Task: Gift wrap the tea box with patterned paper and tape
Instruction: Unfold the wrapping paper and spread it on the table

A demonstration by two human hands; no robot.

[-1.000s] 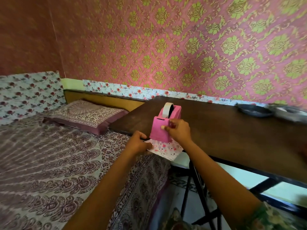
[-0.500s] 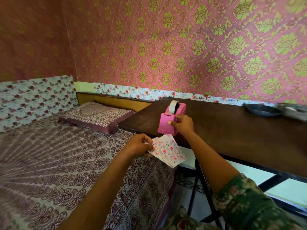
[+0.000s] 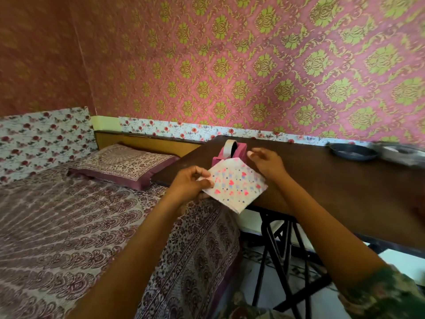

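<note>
The tea box (image 3: 234,184), flat and covered in white paper with pink hearts and blue dots, is held tilted in the air over the table's near left corner. My left hand (image 3: 190,183) grips its left edge between thumb and fingers. Behind it on the table stands a pink tape dispenser (image 3: 241,150) with a roll of tape, partly hidden by the box. My right hand (image 3: 268,164) hovers just right of the dispenser and above the box's top right edge, fingers spread. No tape shows in that hand.
The dark wooden table (image 3: 333,180) runs to the right on black metal legs (image 3: 280,249). A dark plate (image 3: 353,152) and a blurred metal item sit at its far right. A bed (image 3: 69,215) with a patterned cover and a pillow (image 3: 124,164) lies to the left.
My left hand has lifted the wrapped box from the table's edge up in front of the dispenser. My right hand has come off the dispenser and moved right, fingers spreading.
</note>
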